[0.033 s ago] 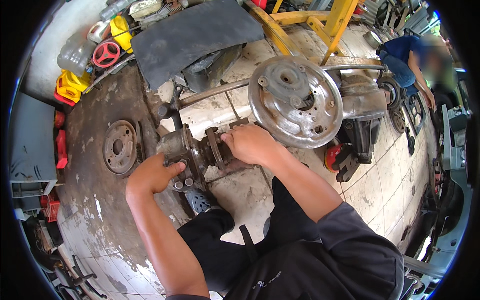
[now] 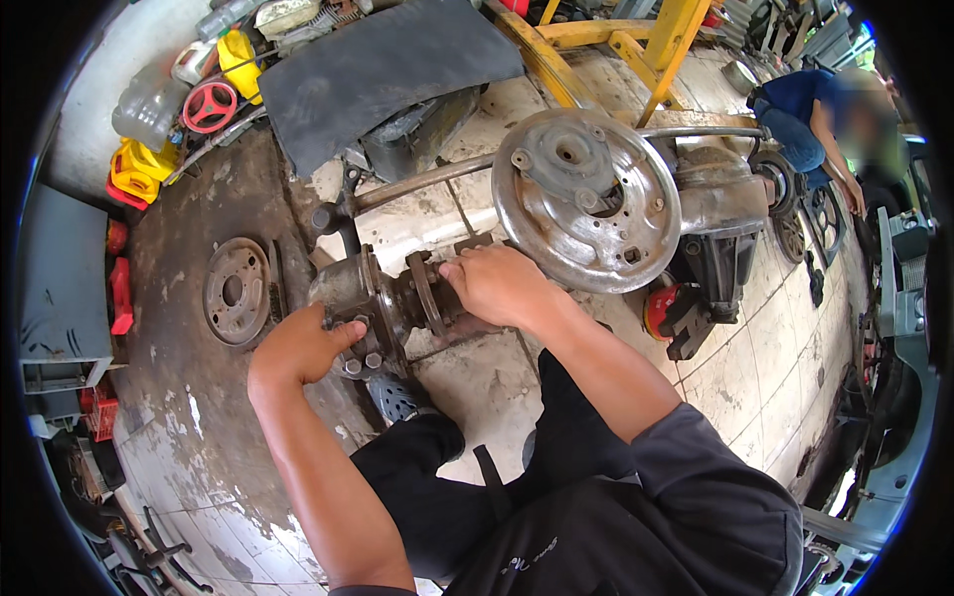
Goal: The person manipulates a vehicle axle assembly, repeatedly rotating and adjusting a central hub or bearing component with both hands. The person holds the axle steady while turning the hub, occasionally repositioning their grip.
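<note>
A greasy metal wheel hub [image 2: 343, 283] with protruding studs sits at the left end of an axle assembly in front of me. My left hand [image 2: 296, 345] is closed on the hub's near left side, its thumb against a stud; the other fingers are partly hidden. To the right of the hub's flange [image 2: 424, 288], my right hand [image 2: 500, 285] wraps over the axle tube, thumb toward the flange and fingertips out of sight. Just beyond that hand, a round steel backing plate [image 2: 636, 223] stands tilted. A long rod [image 2: 427, 185] runs behind the hub.
A round drilled plate [image 2: 236, 291] lies on the stained floor at left. Right of the axle are a differential housing [image 2: 720, 204] and a red can-shaped object [image 2: 660, 310]. A yellow frame [image 2: 651, 60] stands behind. A co-worker [image 2: 810, 119] crouches at far right beside loose round parts.
</note>
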Tool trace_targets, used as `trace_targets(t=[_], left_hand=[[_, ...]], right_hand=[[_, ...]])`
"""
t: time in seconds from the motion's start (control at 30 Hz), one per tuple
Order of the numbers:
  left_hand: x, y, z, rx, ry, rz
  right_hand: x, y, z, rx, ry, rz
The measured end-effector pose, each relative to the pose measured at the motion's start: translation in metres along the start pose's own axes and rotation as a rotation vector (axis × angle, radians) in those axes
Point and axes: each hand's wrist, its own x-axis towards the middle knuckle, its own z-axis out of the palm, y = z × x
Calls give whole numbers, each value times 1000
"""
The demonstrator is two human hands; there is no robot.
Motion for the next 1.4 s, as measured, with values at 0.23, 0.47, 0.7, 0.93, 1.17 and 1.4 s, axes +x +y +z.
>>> trace_targets(t=[0.23,0.47,0.7,0.93,1.17,1.4], left_hand=[[2,6,-4,-13,6,-1],[1,7,-5,2,-2,-5],[3,-2,1,-7,77,53],[3,3,-5,-6,14,16],[1,-1,0,-31,15,-26],[2,3,-2,-33,2,-34]], right_hand=[[15,0,-7,45,-114,137],[15,2,-8,12,-141,141],[8,3,-19,87,-139,92],[30,11,-78,105,-430,260],[13,-15,-97,142,-274,202],[30,6,-34,30,-365,148]])
